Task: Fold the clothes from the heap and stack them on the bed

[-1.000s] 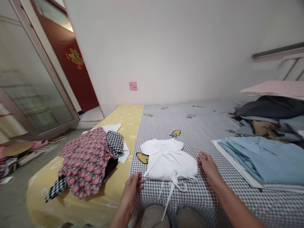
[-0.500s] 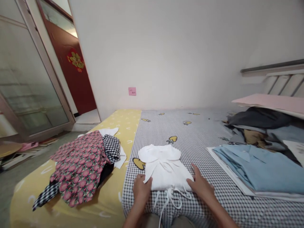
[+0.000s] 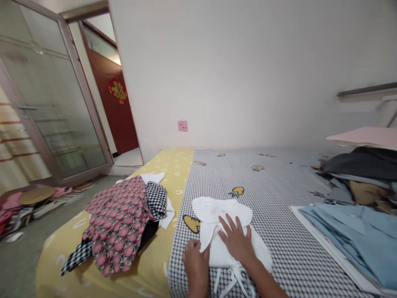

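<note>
A folded white blouse (image 3: 228, 256) with a wide collar and tie strings lies on the checked part of the bed cover, right before me. My left hand (image 3: 197, 263) is closed on its lower left edge, pinching the cloth between thumb and fingers. On the blouse's front, just below the collar, my right hand (image 3: 238, 242) lies flat with its fingers spread. White strings (image 3: 232, 281) hang from the hem between my forearms, partly covered by the right one.
A heap of clothes with a pink floral garment (image 3: 120, 223) lies on the yellow section (image 3: 173, 165) to the left. Folded light-blue shirts (image 3: 356, 236) are stacked at right. Behind them sits a dark clothes pile (image 3: 356, 165) topped by a pink sheet (image 3: 369, 137).
My right hand has moved from the blouse's right edge onto its front, fingers now spread. My left hand stays at the left edge. The view has turned slightly left.
</note>
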The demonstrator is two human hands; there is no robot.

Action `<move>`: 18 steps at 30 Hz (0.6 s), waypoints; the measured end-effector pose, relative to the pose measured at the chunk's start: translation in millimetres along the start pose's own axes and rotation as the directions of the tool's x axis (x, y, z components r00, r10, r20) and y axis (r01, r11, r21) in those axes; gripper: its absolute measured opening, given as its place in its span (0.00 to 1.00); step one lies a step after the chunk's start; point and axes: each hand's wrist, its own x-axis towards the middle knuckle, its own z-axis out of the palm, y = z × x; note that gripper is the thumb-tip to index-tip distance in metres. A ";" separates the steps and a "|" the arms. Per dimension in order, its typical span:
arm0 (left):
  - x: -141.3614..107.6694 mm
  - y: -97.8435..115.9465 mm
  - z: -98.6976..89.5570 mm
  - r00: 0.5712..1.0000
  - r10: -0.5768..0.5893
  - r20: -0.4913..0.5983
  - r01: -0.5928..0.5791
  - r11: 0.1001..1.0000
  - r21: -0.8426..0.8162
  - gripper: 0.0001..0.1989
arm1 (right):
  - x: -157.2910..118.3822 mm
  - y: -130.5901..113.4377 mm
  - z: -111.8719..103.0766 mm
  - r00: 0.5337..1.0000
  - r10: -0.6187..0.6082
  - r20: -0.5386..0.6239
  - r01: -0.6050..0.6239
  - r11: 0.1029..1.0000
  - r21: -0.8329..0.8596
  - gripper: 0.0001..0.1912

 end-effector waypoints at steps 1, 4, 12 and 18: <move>-2.2 -4.5 2.1 0.999 0.038 -0.006 -0.039 0.999 -0.024 0.10 | 0.0 1.1 6.2 1.000 0.015 0.019 -0.015 1.000 -0.001 0.28; -8.8 -14.8 5.6 0.995 0.087 -0.046 -0.090 0.992 -0.089 0.10 | -1.1 2.0 8.0 0.999 0.019 0.050 -0.019 1.000 0.010 0.28; -8.1 7.4 -10.2 0.999 -0.032 0.001 0.032 0.994 0.101 0.12 | 1.1 0.9 3.4 0.995 0.056 0.088 -0.061 0.997 0.053 0.30; -5.6 5.0 -15.4 0.998 -0.041 0.043 0.039 0.998 0.047 0.06 | -0.8 -1.4 -1.6 0.994 0.065 0.093 -0.070 0.996 0.057 0.29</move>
